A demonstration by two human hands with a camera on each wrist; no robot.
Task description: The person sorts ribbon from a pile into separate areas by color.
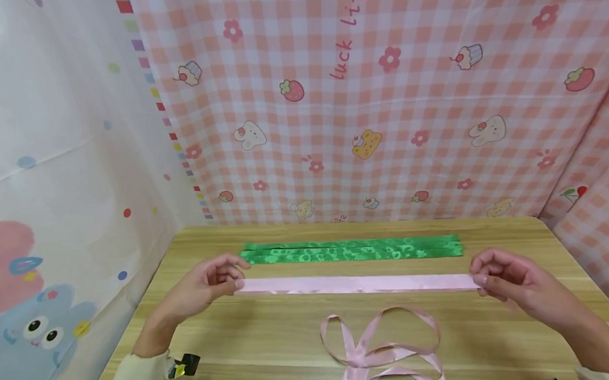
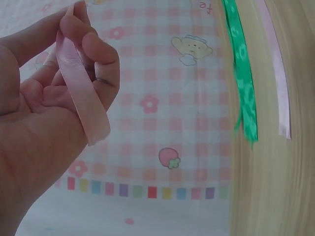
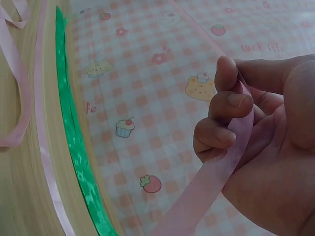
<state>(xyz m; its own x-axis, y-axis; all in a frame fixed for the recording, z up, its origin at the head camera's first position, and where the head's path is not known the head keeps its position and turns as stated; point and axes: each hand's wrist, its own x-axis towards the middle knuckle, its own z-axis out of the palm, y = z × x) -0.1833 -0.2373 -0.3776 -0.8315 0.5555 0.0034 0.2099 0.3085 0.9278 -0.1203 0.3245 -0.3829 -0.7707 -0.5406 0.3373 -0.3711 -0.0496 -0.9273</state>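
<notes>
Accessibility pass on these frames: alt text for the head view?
Left hand and right hand pinch a pale pink ribbon stretched straight between them. Green ribbon lies beyond it on the wood-grain table; a loosely looped pink ribbon lies nearer.

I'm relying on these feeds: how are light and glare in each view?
Head: brightest, with pale shiny patches on the green ribbon; left wrist: dimmer and hazy, left hand shaded; right wrist: also hazy, right hand shaded, checked cloth washed out.
</notes>
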